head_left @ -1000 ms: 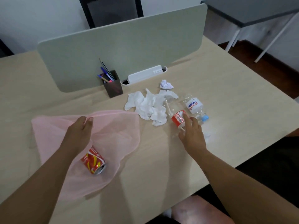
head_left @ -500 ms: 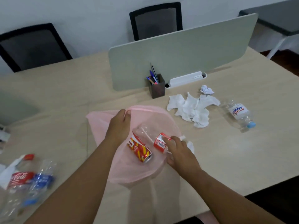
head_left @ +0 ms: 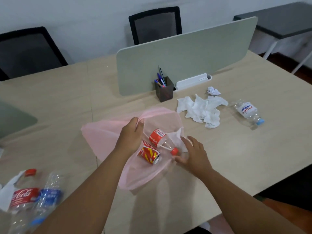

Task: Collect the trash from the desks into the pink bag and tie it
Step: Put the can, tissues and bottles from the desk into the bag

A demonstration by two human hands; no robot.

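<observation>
1. Pink bag (head_left: 104, 139): flat on the desk (head_left: 236, 157), mouth pinched up by the left hand (head_left: 130, 134).
2. Right hand (head_left: 194, 156): fingers spread, holding nothing, beside the bag's opening.
3. Inside the bag: red-and-yellow striped can (head_left: 148, 153); clear bottle (head_left: 160, 141), red label with barcode, red cap; writing unreadable.
4. Tissues (head_left: 202, 110) and a crumpled paper ball (head_left: 213, 90), on the desk to the right.
5. Water bottle (head_left: 248, 112), blue cap, label illegible.
6. Near left: "Coca-Cola" bottle (head_left: 22, 196); blue-labelled bottle (head_left: 49, 196).
</observation>
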